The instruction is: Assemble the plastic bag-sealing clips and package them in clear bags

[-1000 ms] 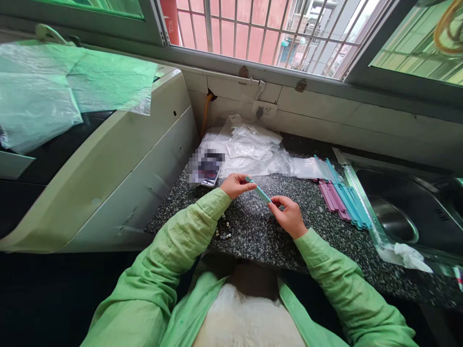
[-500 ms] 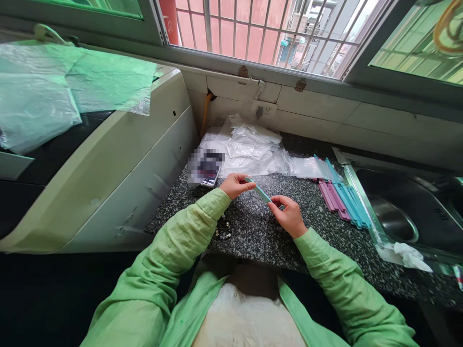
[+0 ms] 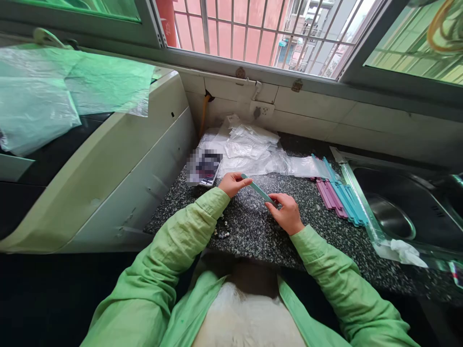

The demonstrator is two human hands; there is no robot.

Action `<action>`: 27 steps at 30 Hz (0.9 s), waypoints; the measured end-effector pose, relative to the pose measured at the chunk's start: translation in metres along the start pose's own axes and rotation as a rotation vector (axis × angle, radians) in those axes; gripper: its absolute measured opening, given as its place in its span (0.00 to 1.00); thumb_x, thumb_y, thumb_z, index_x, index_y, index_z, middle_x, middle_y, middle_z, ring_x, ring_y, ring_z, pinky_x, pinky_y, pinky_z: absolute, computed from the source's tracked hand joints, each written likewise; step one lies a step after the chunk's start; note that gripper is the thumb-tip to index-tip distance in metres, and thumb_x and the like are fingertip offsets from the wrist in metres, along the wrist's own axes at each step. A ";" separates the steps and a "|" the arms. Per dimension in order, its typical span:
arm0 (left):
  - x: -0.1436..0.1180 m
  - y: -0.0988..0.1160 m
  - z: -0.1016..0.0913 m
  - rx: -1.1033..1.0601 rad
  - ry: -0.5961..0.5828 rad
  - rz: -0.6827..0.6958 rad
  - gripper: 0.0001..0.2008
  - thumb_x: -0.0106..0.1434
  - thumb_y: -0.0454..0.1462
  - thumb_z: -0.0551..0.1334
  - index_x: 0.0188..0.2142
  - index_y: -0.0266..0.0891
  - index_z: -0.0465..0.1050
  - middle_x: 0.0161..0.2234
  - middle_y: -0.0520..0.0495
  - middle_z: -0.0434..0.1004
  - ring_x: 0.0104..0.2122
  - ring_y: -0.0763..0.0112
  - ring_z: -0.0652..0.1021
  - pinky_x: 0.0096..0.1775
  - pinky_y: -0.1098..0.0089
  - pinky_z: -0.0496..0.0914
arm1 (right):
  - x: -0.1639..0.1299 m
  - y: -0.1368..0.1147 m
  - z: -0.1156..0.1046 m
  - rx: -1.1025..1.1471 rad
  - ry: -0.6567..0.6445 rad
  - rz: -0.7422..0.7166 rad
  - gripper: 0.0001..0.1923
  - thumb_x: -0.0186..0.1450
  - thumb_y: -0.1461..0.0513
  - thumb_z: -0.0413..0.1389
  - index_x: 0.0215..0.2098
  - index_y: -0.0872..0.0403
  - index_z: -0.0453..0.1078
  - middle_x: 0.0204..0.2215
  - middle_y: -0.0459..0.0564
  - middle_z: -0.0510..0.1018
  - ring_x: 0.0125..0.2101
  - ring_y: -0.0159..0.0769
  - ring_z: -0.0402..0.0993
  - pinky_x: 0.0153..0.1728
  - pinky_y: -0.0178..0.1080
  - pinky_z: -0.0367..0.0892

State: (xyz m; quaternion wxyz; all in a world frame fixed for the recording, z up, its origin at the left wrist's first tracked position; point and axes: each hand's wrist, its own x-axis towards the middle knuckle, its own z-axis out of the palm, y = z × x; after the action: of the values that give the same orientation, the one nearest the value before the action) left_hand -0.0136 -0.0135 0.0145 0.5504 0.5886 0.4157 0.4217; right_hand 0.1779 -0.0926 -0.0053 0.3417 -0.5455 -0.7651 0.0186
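Note:
Above the speckled dark countertop [image 3: 253, 231], a slim teal strip [image 3: 260, 191] is stretched between my two hands. My left hand [image 3: 232, 184] pinches its upper left end between thumb and fingers. The lower right end sits in the closed fingers of my right hand [image 3: 285, 212]. To the right lie several similar teal strips [image 3: 350, 202] beside several mauve strips [image 3: 330, 196]. Small shiny bits [image 3: 222, 233] are scattered on the counter below my left wrist. What kind of item the strips are I cannot make out.
A heap of clear plastic bags [image 3: 249, 144] lies against the tiled wall. A phone [image 3: 210, 168], partly blurred, rests left of it. The steel sink [image 3: 390, 217] borders the counter on the right; a pale appliance [image 3: 144, 168] stands at the left. A crumpled tissue [image 3: 408, 253] lies by the sink.
The left hand has shifted slightly, and more of the teal strip shows between the hands. My right hand's fingers have moved a little along its lower end. The view has turned slightly.

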 end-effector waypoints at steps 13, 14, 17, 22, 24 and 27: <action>0.005 -0.015 0.004 0.182 0.080 0.011 0.19 0.43 0.49 0.63 0.13 0.36 0.60 0.12 0.59 0.50 0.17 0.82 0.54 0.22 0.73 0.48 | -0.002 0.018 -0.003 -0.244 0.017 -0.152 0.06 0.59 0.61 0.54 0.32 0.53 0.71 0.26 0.46 0.77 0.30 0.34 0.67 0.33 0.37 0.54; 0.005 -0.017 0.004 0.202 0.093 0.009 0.20 0.43 0.49 0.63 0.13 0.37 0.60 0.12 0.59 0.50 0.17 0.82 0.54 0.22 0.73 0.48 | -0.002 0.018 -0.004 -0.259 0.007 -0.157 0.06 0.59 0.60 0.54 0.32 0.52 0.72 0.27 0.46 0.76 0.30 0.35 0.67 0.33 0.37 0.54; 0.005 -0.020 0.007 0.267 0.124 -0.007 0.20 0.43 0.49 0.63 0.13 0.37 0.59 0.12 0.59 0.51 0.17 0.81 0.54 0.22 0.73 0.48 | -0.003 0.020 -0.008 -0.297 -0.017 -0.172 0.08 0.60 0.58 0.53 0.32 0.52 0.72 0.27 0.47 0.76 0.31 0.35 0.66 0.33 0.38 0.53; 0.004 -0.021 0.014 0.345 0.131 -0.002 0.17 0.44 0.47 0.62 0.15 0.37 0.61 0.12 0.59 0.53 0.17 0.80 0.56 0.23 0.73 0.50 | -0.008 0.027 -0.013 -0.326 -0.040 -0.167 0.10 0.61 0.57 0.51 0.32 0.51 0.72 0.28 0.48 0.76 0.31 0.36 0.65 0.34 0.39 0.53; 0.005 -0.019 0.017 0.412 0.130 -0.009 0.15 0.46 0.45 0.62 0.16 0.37 0.63 0.13 0.58 0.56 0.18 0.79 0.58 0.23 0.73 0.51 | -0.009 0.030 -0.015 -0.341 -0.036 -0.164 0.10 0.61 0.57 0.52 0.31 0.52 0.72 0.27 0.48 0.76 0.31 0.36 0.65 0.34 0.39 0.53; 0.007 -0.013 0.023 0.546 0.113 -0.044 0.14 0.47 0.43 0.63 0.16 0.38 0.62 0.13 0.57 0.58 0.18 0.77 0.60 0.24 0.72 0.52 | -0.012 0.034 -0.020 -0.372 -0.023 -0.164 0.10 0.60 0.56 0.52 0.29 0.52 0.71 0.26 0.48 0.75 0.31 0.36 0.65 0.34 0.39 0.52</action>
State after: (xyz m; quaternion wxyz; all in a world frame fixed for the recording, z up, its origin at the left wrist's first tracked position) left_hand 0.0102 -0.0130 0.0006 0.3565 0.6814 0.5568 0.3140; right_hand 0.2188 -0.0958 -0.0098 0.2268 -0.5350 -0.8009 -0.1446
